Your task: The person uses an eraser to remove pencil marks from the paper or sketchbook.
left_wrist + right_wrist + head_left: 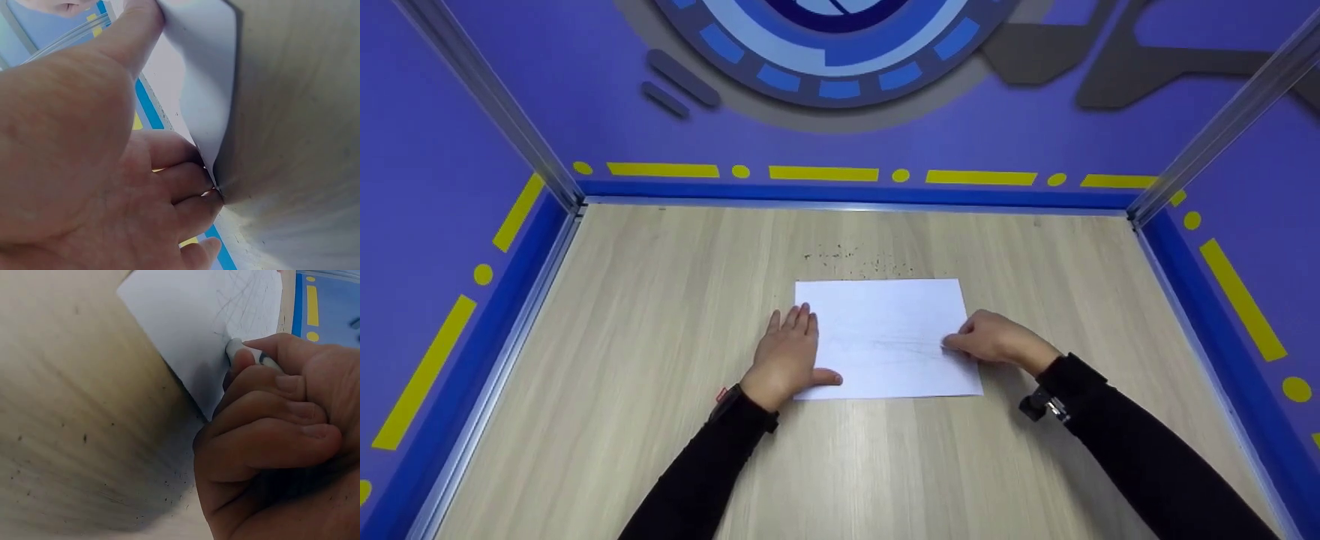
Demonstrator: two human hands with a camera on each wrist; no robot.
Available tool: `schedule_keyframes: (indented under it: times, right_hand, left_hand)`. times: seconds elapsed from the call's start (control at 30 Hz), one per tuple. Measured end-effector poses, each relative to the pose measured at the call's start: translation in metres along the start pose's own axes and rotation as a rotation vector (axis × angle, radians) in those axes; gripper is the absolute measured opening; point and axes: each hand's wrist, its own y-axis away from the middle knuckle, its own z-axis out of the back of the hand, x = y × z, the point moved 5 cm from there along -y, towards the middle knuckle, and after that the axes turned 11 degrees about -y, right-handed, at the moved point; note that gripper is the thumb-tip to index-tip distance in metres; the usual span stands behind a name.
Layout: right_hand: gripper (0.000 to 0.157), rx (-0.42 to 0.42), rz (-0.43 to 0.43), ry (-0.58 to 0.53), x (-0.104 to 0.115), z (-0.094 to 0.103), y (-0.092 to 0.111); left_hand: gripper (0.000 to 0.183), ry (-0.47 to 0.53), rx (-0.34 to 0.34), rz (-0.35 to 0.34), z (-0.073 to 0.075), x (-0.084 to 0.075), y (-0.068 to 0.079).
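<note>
A white sheet of paper [885, 311] lies on the wooden tabletop, with faint grey pencil lines [904, 345] across its middle and right part. My left hand [789, 356] rests along the left edge of the sheet, fingers extended and thumb on its lower left corner. In the left wrist view, that edge bows up slightly beside the fingers. At the right edge, my right hand [994, 337] pinches a small white eraser [235, 346], its end against the paper near the lines. The other fingers are curled into the palm, and most of the eraser is hidden.
Dark eraser crumbs [840, 255] are scattered on the tabletop [660, 315] beyond the far edge of the sheet. Blue-purple panels [840, 142] with yellow markings enclose the table at the back and both sides, with metal rails [510, 300] along the edges.
</note>
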Motion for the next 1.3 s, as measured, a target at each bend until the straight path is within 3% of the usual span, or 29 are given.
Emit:
schedule_keyframes:
  times: [0.3, 0.47, 0.77, 1.0, 1.17, 1.3]
  right_hand:
    - [0.043, -0.118, 0.048, 0.025, 0.018, -0.009, 0.003]
    - [0.048, -0.066, 0.098, -0.011, 0.039, -0.024, 0.003]
    - [0.048, 0.022, 0.159, -0.031, 0.096, -0.065, -0.013]
    - [0.045, 0.063, 0.196, 0.034, 0.138, -0.089, -0.029]
    - [0.038, 0.048, 0.223, 0.092, 0.151, -0.103, -0.041]
    - [0.034, 0.031, 0.22, 0.093, 0.149, -0.103, -0.046]
  left_hand:
    - [0.125, -0.006, 0.008, -0.001, 0.0, -0.001, 0.0]
    - [0.125, -0.018, 0.017, 0.001, 0.0, -0.002, -0.001]
    - [0.127, -0.014, 0.016, 0.001, 0.0, -0.001, -0.001]
    - [0.125, -0.003, -0.027, -0.004, 0.003, -0.002, 0.001]
    - [0.123, 0.008, -0.034, -0.01, 0.002, -0.002, 0.0]
    - [0.123, -0.002, -0.034, -0.007, 0.0, -0.002, 0.0]
